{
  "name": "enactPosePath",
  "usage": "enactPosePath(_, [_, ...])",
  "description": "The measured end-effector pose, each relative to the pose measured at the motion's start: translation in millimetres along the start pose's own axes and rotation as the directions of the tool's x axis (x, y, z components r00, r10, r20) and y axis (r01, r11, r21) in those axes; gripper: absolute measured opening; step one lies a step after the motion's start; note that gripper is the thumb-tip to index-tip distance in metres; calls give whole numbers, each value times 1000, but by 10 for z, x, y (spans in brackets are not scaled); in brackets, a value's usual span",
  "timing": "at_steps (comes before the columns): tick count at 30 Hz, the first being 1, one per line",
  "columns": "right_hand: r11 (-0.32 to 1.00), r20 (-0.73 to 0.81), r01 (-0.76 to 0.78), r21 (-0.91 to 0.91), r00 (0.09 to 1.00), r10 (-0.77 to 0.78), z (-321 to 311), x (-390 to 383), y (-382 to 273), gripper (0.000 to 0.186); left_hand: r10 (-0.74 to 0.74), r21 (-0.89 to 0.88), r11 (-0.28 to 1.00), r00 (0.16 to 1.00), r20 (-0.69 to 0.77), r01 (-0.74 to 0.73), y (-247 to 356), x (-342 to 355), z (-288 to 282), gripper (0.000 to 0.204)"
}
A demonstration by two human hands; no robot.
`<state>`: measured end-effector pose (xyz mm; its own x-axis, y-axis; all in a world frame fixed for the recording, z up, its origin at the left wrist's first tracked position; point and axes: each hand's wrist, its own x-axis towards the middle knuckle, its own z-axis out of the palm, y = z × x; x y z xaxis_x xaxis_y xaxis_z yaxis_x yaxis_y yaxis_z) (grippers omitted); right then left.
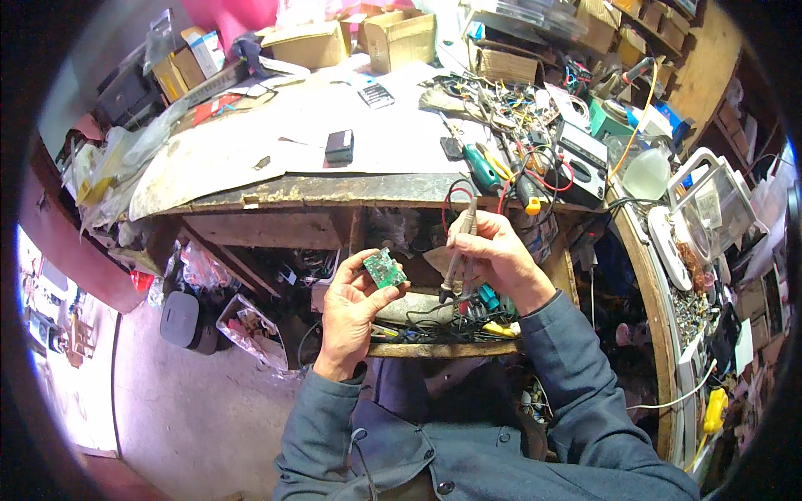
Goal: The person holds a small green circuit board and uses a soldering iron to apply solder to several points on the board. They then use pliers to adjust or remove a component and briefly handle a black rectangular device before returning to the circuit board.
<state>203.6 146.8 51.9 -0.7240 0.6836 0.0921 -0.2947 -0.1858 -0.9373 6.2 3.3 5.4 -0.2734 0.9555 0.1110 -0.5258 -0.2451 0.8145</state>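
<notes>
My left hand (351, 313) pinches a small green circuit board (384, 270) between thumb and fingers, its component side turned up. To the right of the board, my right hand (497, 255) grips a slim grey pen-shaped tool (456, 265) that stands nearly upright, with a dark lower end. Tool and board are apart. Both hands are in front of the bench edge, above an open drawer (434, 351) with cables and small tools inside. A small black box (340, 146) sits on the pale bench top (234, 154) beyond my hands.
A green-handled tool (481, 169), red and black leads and a black-and-silver device (582, 159) crowd the bench's right side, before a heap of wires and parts (510, 108). Cardboard boxes (399, 40) line the back. A dark bin (181, 319) stands on the floor at left.
</notes>
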Motion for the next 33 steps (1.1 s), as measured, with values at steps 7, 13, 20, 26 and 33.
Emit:
enactPosePath(7, [990, -83, 83, 117, 994, -74, 24, 31, 42, 14, 6, -37, 999, 1000, -27, -7, 11, 10, -12, 59])
enactPosePath(13, [978, -146, 139, 154, 982, -116, -52, 82, 113, 14, -28, -71, 997, 999, -45, 25, 25, 19, -31, 60])
enactPosePath(20, [994, -159, 102, 44, 983, -94, -19, 72, 124, 13, -5, -77, 997, 999, -47, 2, 16, 7, -27, 59])
enactPosePath(26, [997, -179, 69, 26, 982, -64, 35, 57, 115, 14, -1, -94, 996, 999, -45, -3, 3, 12, -31, 56])
enactPosePath(33, [994, -205, 111, 3, 973, -108, 68, 59, 125, 14, -41, -67, 997, 998, -52, 38, 24, 14, -44, 56])
